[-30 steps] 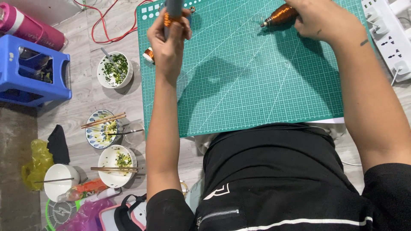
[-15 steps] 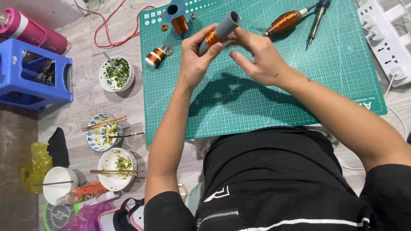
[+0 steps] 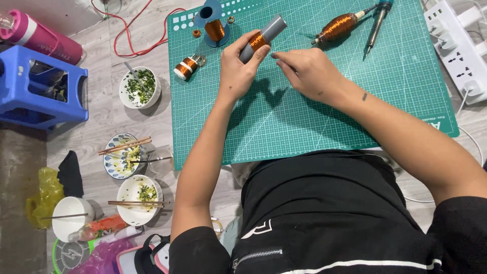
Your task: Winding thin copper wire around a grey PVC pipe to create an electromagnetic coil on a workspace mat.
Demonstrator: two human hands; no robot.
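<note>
One grey tube (image 3: pixel 263 38) with a band of copper-coloured wire wound round its middle is the thing in hand; it lies tilted, its far end pointing up and to the right, over the far half of a green cutting mat (image 3: pixel 314 116) printed with a white grid. The left hand (image 3: pixel 237 68) is closed round the near end of the tube, thumb and fingers wrapped about it just below the wire band. The right hand (image 3: pixel 306 72) hovers just to the right of the tube with fingers drawn narrowly together as in a pinch; whether it grips a strand of wire is too fine to tell. Nearest the person, on the floor at the left, stand four bowls: a plain white bowl (image 3: pixel 71 224) with a stick across it, a white bowl (image 3: pixel 138 199) with chopsticks and green scraps, a patterned bowl (image 3: pixel 120 156) with chopsticks, and farther off a white bowl (image 3: pixel 139 87) of chopped greens. Farther on the mat there are three other wire-wound pieces: a small spool (image 3: pixel 185 66) left of the tube, a blue spool (image 3: pixel 214 24) standing at the far edge, and a long copper-wound coil (image 3: pixel 339 27) to the right. One soldering iron (image 3: pixel 378 19) lies just beside that coil. One white power strip (image 3: pixel 460 48) lies at the far right, one blue stool (image 3: pixel 40 86) and one pink bottle (image 3: pixel 38 35) at the far left.
</note>
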